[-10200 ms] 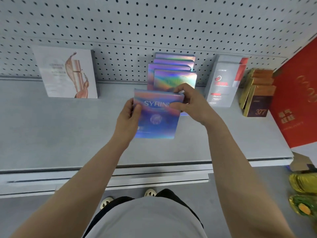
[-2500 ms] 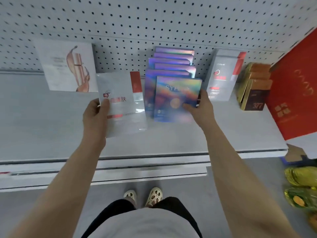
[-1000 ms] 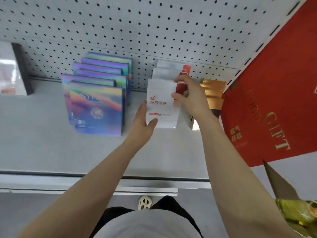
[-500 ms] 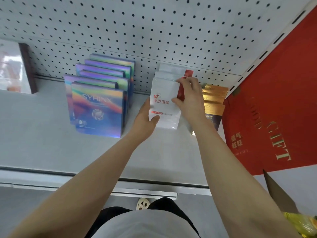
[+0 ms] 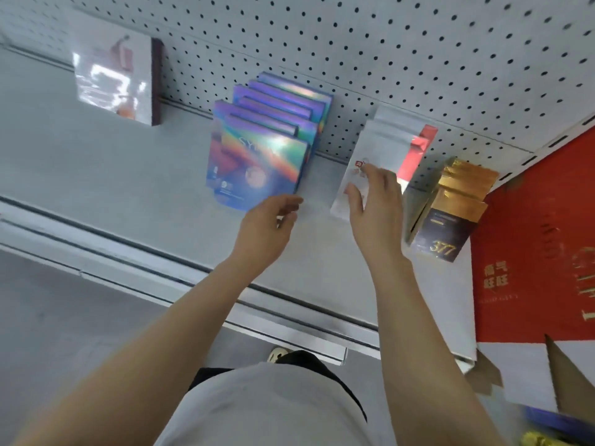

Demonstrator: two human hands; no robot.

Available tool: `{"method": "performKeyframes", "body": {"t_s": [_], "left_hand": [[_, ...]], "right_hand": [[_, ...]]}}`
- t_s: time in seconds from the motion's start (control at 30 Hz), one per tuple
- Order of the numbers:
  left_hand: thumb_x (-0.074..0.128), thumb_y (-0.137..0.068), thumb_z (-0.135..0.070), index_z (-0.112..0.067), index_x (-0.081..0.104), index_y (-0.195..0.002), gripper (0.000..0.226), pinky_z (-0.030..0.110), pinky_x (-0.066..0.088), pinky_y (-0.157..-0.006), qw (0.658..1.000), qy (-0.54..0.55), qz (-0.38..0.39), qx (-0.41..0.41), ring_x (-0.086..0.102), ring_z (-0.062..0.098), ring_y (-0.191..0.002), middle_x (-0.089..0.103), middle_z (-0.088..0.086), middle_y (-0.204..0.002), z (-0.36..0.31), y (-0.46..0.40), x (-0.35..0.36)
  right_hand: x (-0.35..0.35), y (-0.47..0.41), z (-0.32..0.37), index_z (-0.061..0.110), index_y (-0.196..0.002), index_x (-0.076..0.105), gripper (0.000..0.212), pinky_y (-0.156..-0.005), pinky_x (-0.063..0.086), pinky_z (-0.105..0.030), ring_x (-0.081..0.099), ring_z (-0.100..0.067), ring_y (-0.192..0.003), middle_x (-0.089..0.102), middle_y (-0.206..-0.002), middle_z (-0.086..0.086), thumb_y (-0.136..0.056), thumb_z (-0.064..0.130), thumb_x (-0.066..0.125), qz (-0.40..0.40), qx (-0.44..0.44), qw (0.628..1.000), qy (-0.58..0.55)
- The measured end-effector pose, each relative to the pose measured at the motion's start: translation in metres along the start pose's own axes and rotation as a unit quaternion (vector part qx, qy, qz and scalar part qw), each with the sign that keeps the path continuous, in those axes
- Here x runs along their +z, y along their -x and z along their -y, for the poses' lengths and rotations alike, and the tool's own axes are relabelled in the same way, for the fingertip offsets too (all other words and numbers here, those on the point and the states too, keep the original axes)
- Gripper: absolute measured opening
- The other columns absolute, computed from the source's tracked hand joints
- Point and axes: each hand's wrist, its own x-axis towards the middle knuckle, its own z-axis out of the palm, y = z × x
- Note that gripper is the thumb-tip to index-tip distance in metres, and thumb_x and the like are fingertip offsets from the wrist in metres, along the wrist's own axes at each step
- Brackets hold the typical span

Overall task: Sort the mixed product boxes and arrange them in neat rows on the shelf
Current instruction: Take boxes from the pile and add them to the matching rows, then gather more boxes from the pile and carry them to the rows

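Both hands, left hand (image 5: pixel 269 231) and right hand (image 5: pixel 375 209), now off the newly placed white box (image 5: pixel 370 162)
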Motion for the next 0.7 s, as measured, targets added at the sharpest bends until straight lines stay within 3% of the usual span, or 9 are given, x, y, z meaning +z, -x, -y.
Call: {"method": "performKeyframes", "body": {"t_s": [0.13, 0.33, 0.47, 0.7], "left_hand": [[0.057, -0.093, -0.010, -0.019, 0.069, -0.112, 0.023, 0.025, 0.052, -0.086, 0.998, -0.021, -0.050, -0.045, 0.066, 0.010, -0.093, 0.071, -0.004, -0.105, 0.037, 0.041, -0.062], [0.056, -0.096, -0.015, -0.027, 0.067, -0.110, 0.022, 0.013, 0.049, -0.081, 0.979, -0.031, -0.143, -0.140, 0.064, 0.001, -0.094, 0.070, -0.012, -0.103, 0.110, 0.108, -0.193], [0.054, -0.097, -0.019, -0.029, 0.066, -0.111, 0.022, 0.013, 0.047, -0.080, 0.952, -0.028, -0.229, -0.202, 0.062, 0.000, -0.094, 0.068, -0.015, -0.103, 0.157, 0.159, -0.292], [0.055, -0.096, -0.017, -0.025, 0.067, -0.112, 0.022, 0.017, 0.047, -0.082, 0.888, -0.067, -0.335, -0.306, 0.063, 0.008, -0.090, 0.071, -0.007, -0.103, 0.243, 0.247, -0.442]], "right_hand": [[0.049, 0.038, 0.052, 0.008, -0.120, 0.060, 0.034, -0.089, 0.046, -0.043, 0.056, -0.034, -0.105, 0.059, -0.113, -0.015, -0.095, 0.026, 0.047, 0.062, -0.054, 0.996, -0.041], [0.130, 0.082, 0.176, 0.010, -0.117, 0.063, 0.038, -0.088, 0.046, -0.040, 0.059, -0.031, -0.102, 0.064, -0.110, -0.012, -0.096, 0.033, 0.041, 0.158, -0.140, 0.975, -0.067], [0.191, 0.115, 0.274, 0.011, -0.119, 0.063, 0.036, -0.083, 0.047, -0.037, 0.060, -0.029, -0.098, 0.064, -0.110, -0.009, -0.098, 0.031, 0.042, 0.214, -0.199, 0.951, -0.103], [0.290, 0.179, 0.436, 0.015, -0.127, 0.058, 0.031, -0.091, 0.049, -0.038, 0.056, -0.024, -0.111, 0.061, -0.122, -0.006, -0.103, 0.028, 0.044, 0.350, -0.277, 0.886, -0.127]]}}
